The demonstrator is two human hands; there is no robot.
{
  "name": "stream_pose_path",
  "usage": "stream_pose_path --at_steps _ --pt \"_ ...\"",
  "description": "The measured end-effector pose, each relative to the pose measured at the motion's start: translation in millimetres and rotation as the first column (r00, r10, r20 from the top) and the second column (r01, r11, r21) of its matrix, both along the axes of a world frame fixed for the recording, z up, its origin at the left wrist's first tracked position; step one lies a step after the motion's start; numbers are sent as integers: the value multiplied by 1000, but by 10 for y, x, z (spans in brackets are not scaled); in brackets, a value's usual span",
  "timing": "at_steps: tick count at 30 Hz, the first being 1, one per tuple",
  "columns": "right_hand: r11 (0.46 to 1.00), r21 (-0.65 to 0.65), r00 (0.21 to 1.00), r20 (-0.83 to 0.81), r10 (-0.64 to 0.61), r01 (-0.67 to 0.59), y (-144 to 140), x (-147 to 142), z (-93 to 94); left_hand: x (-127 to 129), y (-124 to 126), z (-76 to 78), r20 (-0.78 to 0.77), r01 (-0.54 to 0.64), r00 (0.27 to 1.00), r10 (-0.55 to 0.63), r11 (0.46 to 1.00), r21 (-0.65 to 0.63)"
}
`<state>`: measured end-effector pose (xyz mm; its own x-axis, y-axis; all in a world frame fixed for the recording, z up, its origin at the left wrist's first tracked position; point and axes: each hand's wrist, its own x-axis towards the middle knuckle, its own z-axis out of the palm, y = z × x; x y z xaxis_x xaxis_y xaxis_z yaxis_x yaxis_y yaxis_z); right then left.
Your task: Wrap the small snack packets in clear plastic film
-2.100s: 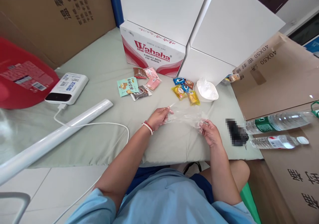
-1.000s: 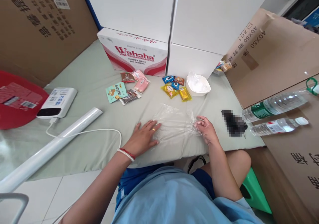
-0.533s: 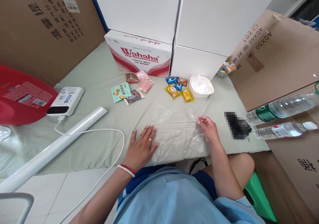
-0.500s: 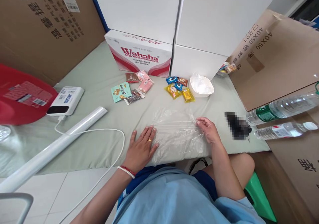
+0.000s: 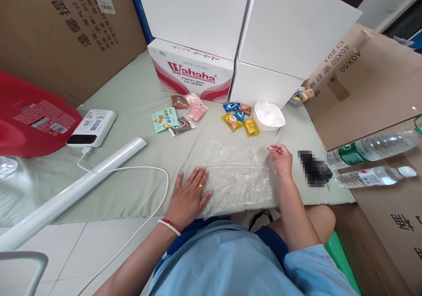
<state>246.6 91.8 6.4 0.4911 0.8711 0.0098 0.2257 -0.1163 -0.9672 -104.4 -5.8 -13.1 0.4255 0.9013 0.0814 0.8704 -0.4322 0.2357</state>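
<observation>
Plastic film (image 5: 239, 182) is lying flat, left hand (image 5: 187, 197) resting splayed on its left edge, right hand (image 5: 282, 158) hovering beyond its right, pinch unclear.

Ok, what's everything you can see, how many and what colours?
Plastic film: 1, clear, front centre
Big packets: 5, teal, brown, grey, pink, left of centre
Small packets: 5, blue, brown, yellow, centre
Bowl: 1, white, right of centre
Wahaha box: 1, white-red, back
White boxes: 3, white, back
Cardboard boxes: 2, brown, both sides
Container: 1, red, left
Device: 1, white, left
Cable: 1, white, left
Tube: 1, white, left
Bottles: 2, clear, right
Blurred thing: 1, black, right
Stool: 1, green, lower right
Curved bar: 1, grey, lower left
Cloth: 1, pale green, underneath
Bagged things: count unclear, mixed, back right
Left hand: 1, on the film's left edge
Right hand: 1, beside the film
</observation>
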Motion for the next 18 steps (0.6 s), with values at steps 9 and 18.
stream_pose_path --at_steps 9,18 --pt "962 -235 936 285 206 -140 -43 2 -115 -8 -2 -20 12 2 1000 -2 1000 10" --pt "943 -232 913 275 300 -240 96 -84 -153 3 -5 -7 22 -10 1000 10 1000 6"
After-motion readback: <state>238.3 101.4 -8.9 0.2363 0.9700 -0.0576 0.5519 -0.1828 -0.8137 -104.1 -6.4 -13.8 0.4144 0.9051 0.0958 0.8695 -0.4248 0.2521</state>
